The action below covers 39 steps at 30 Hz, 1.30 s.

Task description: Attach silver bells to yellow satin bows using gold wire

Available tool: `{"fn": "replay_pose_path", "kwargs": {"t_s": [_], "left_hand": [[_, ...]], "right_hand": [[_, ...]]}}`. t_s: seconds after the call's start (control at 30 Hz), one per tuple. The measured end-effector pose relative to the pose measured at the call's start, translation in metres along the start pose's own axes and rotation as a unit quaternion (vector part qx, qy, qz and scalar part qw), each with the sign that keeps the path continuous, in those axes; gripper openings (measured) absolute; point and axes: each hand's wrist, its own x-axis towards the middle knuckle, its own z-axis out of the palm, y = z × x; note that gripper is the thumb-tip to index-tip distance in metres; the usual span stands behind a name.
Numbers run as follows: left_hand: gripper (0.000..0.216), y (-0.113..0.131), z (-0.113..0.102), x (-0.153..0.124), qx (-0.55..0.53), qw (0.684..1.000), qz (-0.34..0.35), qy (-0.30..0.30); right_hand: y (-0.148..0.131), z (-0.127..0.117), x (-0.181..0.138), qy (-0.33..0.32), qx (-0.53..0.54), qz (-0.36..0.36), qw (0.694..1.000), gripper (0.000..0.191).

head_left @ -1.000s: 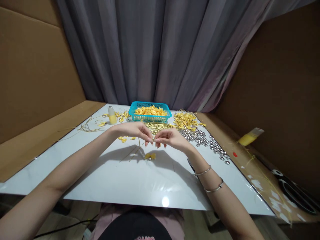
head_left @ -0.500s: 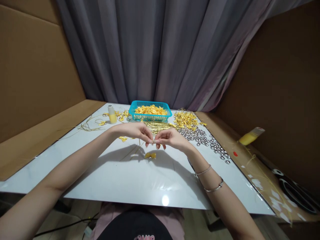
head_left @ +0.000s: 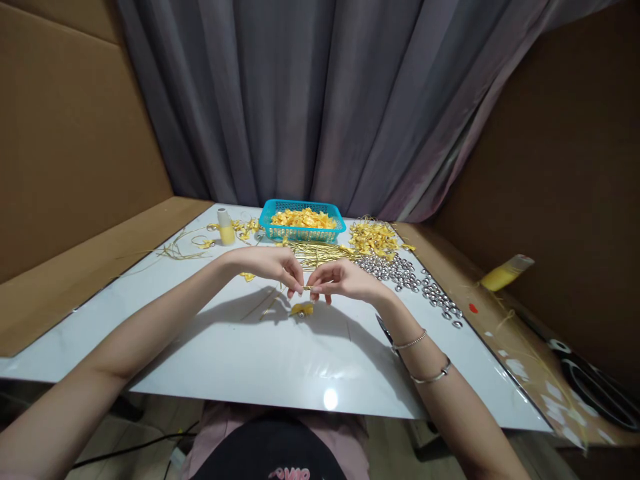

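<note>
My left hand (head_left: 287,272) and my right hand (head_left: 340,279) meet above the middle of the white table, fingertips pinched. Between them runs a short stretch of gold cord (head_left: 307,288), held from both sides; its finer shape is too small to make out. Just below, a yellow ribbon bow (head_left: 302,309) with a small silver bead lies on the tabletop. Loose gold strands (head_left: 270,305) rest beside my left hand. Behind the hands is a bundle of gold cords (head_left: 320,253), partly hidden by them.
A blue basket (head_left: 267,230) of yellow bows stands at the back. Right of it lie a pile of yellow bows (head_left: 373,238) and scattered silver beads (head_left: 393,270). A yellow-and-white bottle (head_left: 226,230) stands at back left. Black-handled scissors (head_left: 595,387) lie on cardboard at right.
Both hands have dipped slightly, and their fingertips are a little farther apart, so more of the gold cord shows between them. The bow on the table has stayed put.
</note>
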Motion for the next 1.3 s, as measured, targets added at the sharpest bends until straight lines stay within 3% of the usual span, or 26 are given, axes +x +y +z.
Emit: {"fn": "replay_pose_path", "kwargs": {"t_s": [0.1, 0.27, 0.33, 0.43, 0.53, 0.63, 0.87, 1.07, 1.3], "left_hand": [[0.017, -0.004, -0.001, 0.001, -0.013, 1.000, -0.003, 0.001], [0.013, -0.021, -0.007, 0.008, -0.115, 0.993, 0.001, 0.030], [0.011, -0.029, -0.008, 0.012, -0.210, 0.977, 0.019, 0.025], [0.012, -0.039, -0.007, 0.018, -0.348, 0.937, 0.032, 0.010], [0.014, -0.046, -0.004, 0.022, -0.399, 0.917, 0.025, 0.002], [0.014, -0.050, -0.002, 0.023, -0.420, 0.907, 0.015, -0.004], [0.012, -0.053, -0.001, 0.025, -0.444, 0.896, -0.001, -0.024], [0.020, -0.053, 0.000, 0.026, -0.456, 0.890, -0.020, -0.017], [0.018, -0.054, -0.002, 0.025, -0.483, 0.875, -0.031, -0.017]], "right_hand": [[-0.001, 0.002, 0.000, 0.020, -0.022, -0.013, 0.999, 0.016], [-0.007, 0.011, -0.001, 0.134, -0.111, -0.101, 0.980, 0.017], [-0.008, 0.016, -0.001, 0.182, -0.190, -0.171, 0.950, 0.011], [-0.006, 0.023, 0.000, 0.239, -0.326, -0.274, 0.872, 0.009], [0.000, 0.025, 0.002, 0.273, -0.413, -0.339, 0.800, 0.015], [0.004, 0.024, 0.003, 0.284, -0.468, -0.360, 0.756, 0.018], [0.007, 0.021, 0.001, 0.292, -0.561, -0.355, 0.688, 0.024], [0.007, 0.021, 0.001, 0.299, -0.578, -0.364, 0.666, 0.023], [0.008, 0.021, 0.001, 0.310, -0.574, -0.333, 0.681, 0.024]]}}
